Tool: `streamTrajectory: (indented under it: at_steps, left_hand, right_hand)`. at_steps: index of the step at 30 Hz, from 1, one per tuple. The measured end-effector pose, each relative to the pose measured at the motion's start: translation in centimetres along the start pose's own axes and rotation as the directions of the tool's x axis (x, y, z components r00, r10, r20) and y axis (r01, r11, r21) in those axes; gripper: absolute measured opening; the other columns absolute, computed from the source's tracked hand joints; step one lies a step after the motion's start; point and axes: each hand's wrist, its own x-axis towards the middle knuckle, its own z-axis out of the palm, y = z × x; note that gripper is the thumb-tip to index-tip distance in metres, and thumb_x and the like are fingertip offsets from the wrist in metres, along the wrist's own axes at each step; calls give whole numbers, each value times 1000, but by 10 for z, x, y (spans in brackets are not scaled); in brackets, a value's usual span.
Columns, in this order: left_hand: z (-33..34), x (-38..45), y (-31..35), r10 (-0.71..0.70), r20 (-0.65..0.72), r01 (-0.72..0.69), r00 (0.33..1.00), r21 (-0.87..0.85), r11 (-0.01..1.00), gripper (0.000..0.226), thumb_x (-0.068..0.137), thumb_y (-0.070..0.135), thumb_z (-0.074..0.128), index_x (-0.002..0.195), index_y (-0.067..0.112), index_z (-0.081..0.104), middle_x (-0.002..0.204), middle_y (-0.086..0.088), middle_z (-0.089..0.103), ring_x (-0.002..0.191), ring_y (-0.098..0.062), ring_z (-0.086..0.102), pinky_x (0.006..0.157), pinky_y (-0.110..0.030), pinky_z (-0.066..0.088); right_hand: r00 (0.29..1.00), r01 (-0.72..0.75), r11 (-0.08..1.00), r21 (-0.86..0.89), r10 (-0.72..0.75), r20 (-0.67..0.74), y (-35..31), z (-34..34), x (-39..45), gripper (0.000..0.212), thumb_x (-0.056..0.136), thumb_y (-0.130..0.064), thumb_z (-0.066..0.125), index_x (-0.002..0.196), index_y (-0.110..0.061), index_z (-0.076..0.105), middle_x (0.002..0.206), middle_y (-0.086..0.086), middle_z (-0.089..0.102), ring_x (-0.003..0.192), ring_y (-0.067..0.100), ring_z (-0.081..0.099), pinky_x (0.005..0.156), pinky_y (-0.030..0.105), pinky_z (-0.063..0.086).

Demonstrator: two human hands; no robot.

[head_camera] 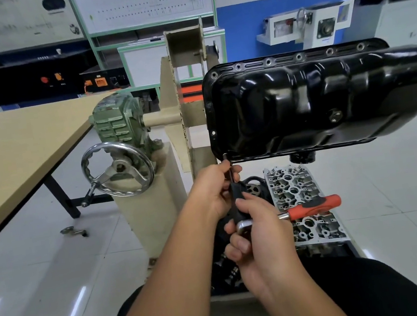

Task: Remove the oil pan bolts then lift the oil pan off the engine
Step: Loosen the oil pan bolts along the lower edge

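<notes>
Oil pan: the glossy black oil pan (323, 98) fills the centre right of the frame, mounted on the engine stand, its bolt flange running along the top and left edges.
Ratchet: a ratchet (310, 207) with an orange-and-black handle lies in the lower centre, its handle pointing right; a black extension (236, 194) rises from its head towards the pan's lower left corner.
Left hand: the left hand (213, 189), just under that corner, has its fingers curled round the upper part of the extension.
Right hand: the right hand (257, 234), below it, has its fingers clenched round the ratchet head.
Cylinder head: a bare metal cylinder head (303, 197) lies below the pan, behind the ratchet handle.
Stand: a chrome handwheel (117, 169) and green gearbox (120, 125) sit left of centre.
Tabletop: a tan tabletop (15, 150) occupies the left of the frame.
Floor: a small metal part (73, 231) lies on the pale tiles at lower left.
</notes>
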Motion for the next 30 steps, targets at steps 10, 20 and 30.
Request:
streamTrajectory:
  at_steps: [10,20,30]
  left_hand:
    - [1,1,1,-13,86,24,996,-131,991,40,111,25,42,87,-1,61,66,-3,51,31,-4,28,30,-16,21]
    - [3,9,-1,-50,66,62,997,-203,977,43,112,30,37,85,4,59,59,-1,52,36,-2,27,33,-14,23]
    - [6,11,-11,-59,4,57,998,-298,953,40,110,34,45,87,6,61,54,2,57,43,-1,36,32,-12,29]
  right_hand:
    - [976,-180,965,192,152,153,-15,-7,5,17,96,-19,60,93,-3,63,61,8,50,31,7,32,31,20,28]
    - [995,11,999,34,-15,97,-8,-4,7,22,97,-3,61,116,-13,64,64,13,58,37,13,40,37,23,37]
    - [943,326,645,-691,-267,196,-37,-12,12,28,88,-7,71,91,-35,69,65,7,63,31,17,48,35,24,39]
